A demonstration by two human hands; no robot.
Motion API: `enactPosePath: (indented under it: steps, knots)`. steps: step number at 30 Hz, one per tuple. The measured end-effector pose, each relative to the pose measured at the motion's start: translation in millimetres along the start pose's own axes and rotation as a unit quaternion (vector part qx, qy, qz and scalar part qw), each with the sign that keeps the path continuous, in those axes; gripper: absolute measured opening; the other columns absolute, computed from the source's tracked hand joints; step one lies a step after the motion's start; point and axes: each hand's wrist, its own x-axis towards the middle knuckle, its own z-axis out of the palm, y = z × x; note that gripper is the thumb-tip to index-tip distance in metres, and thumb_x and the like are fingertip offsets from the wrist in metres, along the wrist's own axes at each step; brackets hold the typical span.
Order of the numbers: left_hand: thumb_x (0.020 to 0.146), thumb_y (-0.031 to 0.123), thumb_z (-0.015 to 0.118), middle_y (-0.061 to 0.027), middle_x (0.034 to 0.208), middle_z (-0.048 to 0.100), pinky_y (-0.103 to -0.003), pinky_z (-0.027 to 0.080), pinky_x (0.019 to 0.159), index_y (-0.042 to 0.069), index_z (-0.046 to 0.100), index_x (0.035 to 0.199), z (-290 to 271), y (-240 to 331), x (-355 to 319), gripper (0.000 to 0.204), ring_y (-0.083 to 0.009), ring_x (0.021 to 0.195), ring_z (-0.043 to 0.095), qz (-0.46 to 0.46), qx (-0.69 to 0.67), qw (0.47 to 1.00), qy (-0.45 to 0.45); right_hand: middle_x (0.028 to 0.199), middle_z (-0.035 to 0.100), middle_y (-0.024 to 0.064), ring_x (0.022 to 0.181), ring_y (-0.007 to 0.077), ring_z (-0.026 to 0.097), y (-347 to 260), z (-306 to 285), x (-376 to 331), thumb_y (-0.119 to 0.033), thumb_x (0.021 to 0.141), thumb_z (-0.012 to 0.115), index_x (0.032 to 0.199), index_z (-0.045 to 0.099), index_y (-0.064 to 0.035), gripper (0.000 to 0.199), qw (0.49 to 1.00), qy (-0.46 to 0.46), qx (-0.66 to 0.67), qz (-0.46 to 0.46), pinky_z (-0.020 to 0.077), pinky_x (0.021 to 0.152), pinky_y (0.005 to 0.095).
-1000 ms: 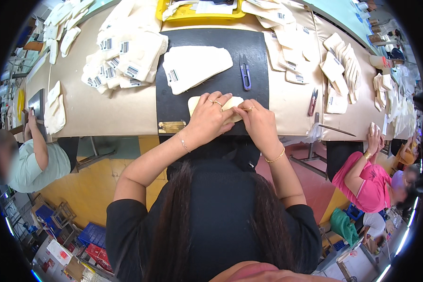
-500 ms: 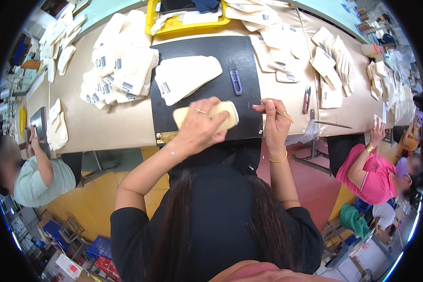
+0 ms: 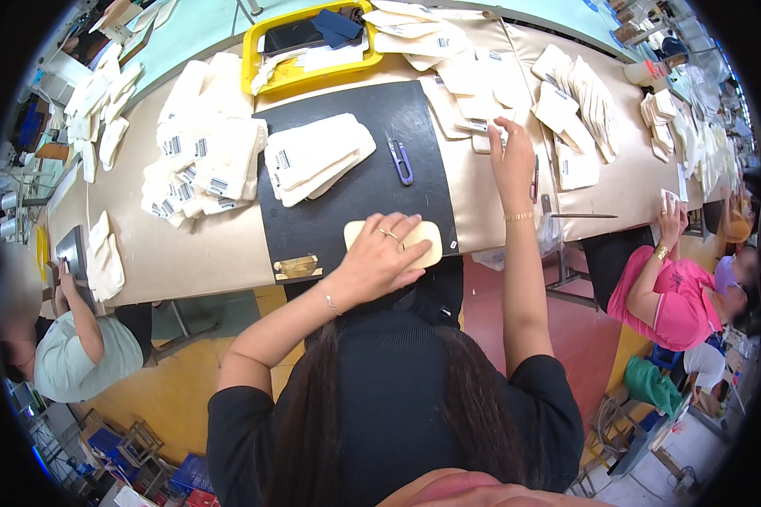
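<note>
My left hand [image 3: 382, 260] grips a cream rounded flat pad [image 3: 429, 242] at the table's front edge, fingers across its top. Farther out, my right hand [image 3: 513, 169] stretches to the near end of a spread of white cloth pieces with printed labels [image 3: 458, 72]. Its fingers are extended and apart; whether they touch the cloth I cannot tell. On the black mat [image 3: 427, 203] lies a small overlapping stack of white cloth pieces [image 3: 317, 156]. Purple-handled thread snips [image 3: 403, 165] rest to the right of that stack.
A larger heap of labelled cloth pieces [image 3: 203, 152] lies left of the mat. Behind stands a yellow tray [image 3: 313, 74] with dark items. Dark red snips [image 3: 535, 182] and a thin metal blade [image 3: 585, 215] lie at right. People sit on both sides, one in pink [image 3: 672, 300].
My right hand has moved away from near the pad, out to the cloth at right. My left hand has lowered the pad. Another cloth piece shows in the mat's stack. The view has shifted.
</note>
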Motion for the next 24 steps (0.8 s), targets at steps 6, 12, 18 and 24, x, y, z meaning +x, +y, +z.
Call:
enactPosePath:
  steps: [6, 12, 18, 24]
  knots:
    - [0.080, 0.033, 0.081, -0.0176, 0.142, 0.053, -0.049, 0.039, 0.105, 0.014, 0.068, 0.124, 11.4, 3.7, -22.8, 0.049, -0.0366, 0.126, 0.051, -0.064, -0.019, 0.997, 0.025, 0.091, 0.066, 0.0152, 0.084, 0.0328, 0.064, 6.4, 41.7, 45.6, -0.022, 0.087, 0.078, 0.099, 0.059, -0.0020, 0.031, 0.980, -0.035, 0.055, 0.187, 0.0513, 0.081, 0.0407]
    - [0.078, 0.030, 0.085, -0.0172, 0.141, 0.056, -0.048, 0.040, 0.106, 0.014, 0.069, 0.122, -12.7, 1.1, -40.6, 0.050, -0.0361, 0.126, 0.053, -0.123, -0.031, 0.988, 0.088, 0.102, 0.066, 0.0138, 0.078, 0.0182, 0.061, -11.5, -16.8, 31.8, -0.010, 0.092, 0.074, 0.099, 0.055, -0.0015, 0.022, 0.939, 0.193, 0.224, 0.178, 0.0531, 0.075, 0.0322]
    - [0.072, 0.027, 0.089, -0.0156, 0.141, 0.058, -0.047, 0.042, 0.104, 0.014, 0.072, 0.119, -30.3, -5.8, -46.8, 0.052, -0.0338, 0.124, 0.056, -0.156, -0.011, 0.963, 0.219, 0.103, 0.064, 0.0074, 0.083, 0.0092, 0.053, -96.7, -48.8, -55.0, -0.010, 0.093, 0.075, 0.094, 0.053, -0.0068, 0.023, 0.908, -0.054, 0.376, 0.179, 0.0464, 0.070, 0.0245]
    - [0.072, 0.023, 0.088, -0.0143, 0.141, 0.056, -0.048, 0.041, 0.108, 0.012, 0.071, 0.119, -16.3, -12.9, -47.4, 0.051, -0.0354, 0.128, 0.053, -0.160, -0.009, 0.979, 0.124, 0.116, 0.067, 0.0197, 0.095, 0.0284, 0.067, -132.9, -18.6, -114.7, -0.003, 0.093, 0.070, 0.099, 0.052, -0.0011, 0.019, 0.951, -0.112, 0.282, 0.058, 0.0529, 0.086, 0.0368]
